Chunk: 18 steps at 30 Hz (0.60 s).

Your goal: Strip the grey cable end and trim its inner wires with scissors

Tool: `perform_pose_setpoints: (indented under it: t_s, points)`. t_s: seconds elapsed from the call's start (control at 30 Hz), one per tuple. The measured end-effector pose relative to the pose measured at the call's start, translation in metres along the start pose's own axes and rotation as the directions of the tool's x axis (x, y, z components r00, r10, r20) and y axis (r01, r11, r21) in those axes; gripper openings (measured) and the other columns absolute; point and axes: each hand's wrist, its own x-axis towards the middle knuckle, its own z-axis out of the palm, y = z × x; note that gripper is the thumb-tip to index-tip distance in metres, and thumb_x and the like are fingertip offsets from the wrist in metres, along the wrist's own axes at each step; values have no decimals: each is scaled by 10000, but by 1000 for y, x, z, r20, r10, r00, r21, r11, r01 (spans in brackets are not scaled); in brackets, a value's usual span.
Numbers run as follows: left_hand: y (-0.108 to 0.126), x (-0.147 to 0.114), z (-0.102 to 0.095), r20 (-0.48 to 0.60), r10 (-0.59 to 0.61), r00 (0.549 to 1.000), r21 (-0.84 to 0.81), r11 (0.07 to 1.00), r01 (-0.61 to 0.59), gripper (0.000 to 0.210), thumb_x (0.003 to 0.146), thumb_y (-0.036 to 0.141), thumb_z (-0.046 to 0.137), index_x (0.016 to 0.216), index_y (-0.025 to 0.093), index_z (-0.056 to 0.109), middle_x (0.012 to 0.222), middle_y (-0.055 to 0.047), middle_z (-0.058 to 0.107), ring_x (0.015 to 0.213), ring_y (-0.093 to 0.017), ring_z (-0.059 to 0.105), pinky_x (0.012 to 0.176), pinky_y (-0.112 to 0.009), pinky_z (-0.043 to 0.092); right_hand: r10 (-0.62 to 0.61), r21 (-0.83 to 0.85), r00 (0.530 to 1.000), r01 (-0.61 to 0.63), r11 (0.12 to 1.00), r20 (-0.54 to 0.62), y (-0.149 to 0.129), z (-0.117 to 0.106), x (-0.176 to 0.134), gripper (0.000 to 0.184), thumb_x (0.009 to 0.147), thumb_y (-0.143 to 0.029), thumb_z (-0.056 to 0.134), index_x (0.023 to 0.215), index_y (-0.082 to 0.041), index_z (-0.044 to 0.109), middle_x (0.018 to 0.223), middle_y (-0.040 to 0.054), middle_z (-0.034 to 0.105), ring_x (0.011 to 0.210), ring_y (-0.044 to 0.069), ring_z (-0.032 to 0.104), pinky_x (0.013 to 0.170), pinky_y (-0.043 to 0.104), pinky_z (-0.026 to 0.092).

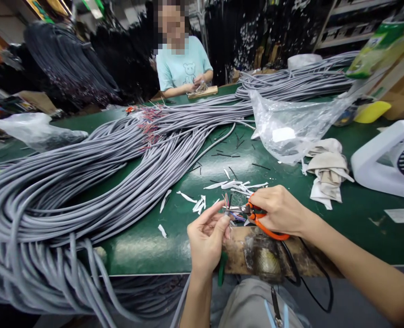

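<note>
Between thumb and fingers, my left hand (208,237) pinches the stripped end of a grey cable (184,298), whose thin coloured wires (227,200) fan out above the fingertips. My right hand (280,207) is closed round the orange handles of a pair of scissors (270,230). Their metal blades point left and meet the wires just over my left fingertips; whether the blades are fully closed I cannot tell. White paper-like strips (236,184) and short black offcuts lie on the green table behind my hands. Below them is a worn wooden board (236,248).
A large bundle of grey cables (120,182) covers the table's left side, with stripped reddish ends at its middle. A clear plastic bag (290,127), crumpled gloves (328,168) and a white fan-like housing (389,159) stand right. Across the table a person (184,68) works with both hands.
</note>
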Motion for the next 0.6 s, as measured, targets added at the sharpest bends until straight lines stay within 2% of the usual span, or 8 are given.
perform_pose_setpoints:
  t_s: [0.07,0.13,0.2,0.27,0.33,0.4,0.5,0.6]
  points:
    - [2,-1,1,-48,33,998,77,997,-30,251,721,234,656,949,134,681,630,-30,646,442,-71,512,421,-167,408,51,18,998,-51,999,27,3,2,1,189,691,-152,456,503,-168,469,470,0,498,434,90,360,479,238,230]
    - [6,-6,-1,-124,128,984,207,973,-101,242,718,230,651,941,147,692,738,-60,670,565,-119,575,509,-203,452,147,-24,987,-146,989,61,6,3,2,231,724,-202,473,495,-169,474,469,6,516,432,93,382,483,239,233]
    - [11,-16,-10,-199,263,944,391,904,-170,207,716,208,644,910,170,704,763,-57,666,646,-145,590,579,-222,462,254,-125,962,-241,962,103,8,3,3,249,741,-260,492,508,-173,502,493,19,556,449,109,433,486,246,225]
    - [16,-30,-26,-223,368,903,552,811,-194,135,709,193,642,822,183,716,691,-35,649,605,-136,570,578,-218,449,315,-222,938,-280,934,146,8,3,3,234,747,-308,506,555,-181,546,555,34,606,497,136,501,487,253,213]
    - [22,-43,-47,-156,361,919,659,731,-175,84,718,191,628,722,189,712,629,-23,635,564,-133,556,556,-219,438,318,-259,928,-263,929,196,7,3,3,206,751,-326,510,611,-191,579,629,38,637,563,158,552,491,253,218]
    - [29,-48,-70,-42,298,954,745,645,-169,137,751,201,587,687,200,708,666,-34,657,634,-162,585,607,-242,453,299,-253,921,-236,938,249,6,3,2,172,751,-313,511,656,-202,600,687,34,647,605,162,575,494,248,233]
    - [42,-26,-99,37,302,953,869,461,-179,194,806,255,515,850,216,700,897,-55,683,858,-200,601,806,-304,445,332,-275,902,-257,927,276,6,3,2,159,754,-308,498,737,-213,625,745,39,645,625,168,582,491,245,251]
    - [47,25,-120,22,381,924,975,195,-104,293,804,346,510,999,177,648,1027,-85,653,977,-222,569,893,-324,402,416,-333,875,-326,885,249,10,-1,2,202,772,-330,467,767,-205,625,748,56,636,636,184,587,486,249,261]
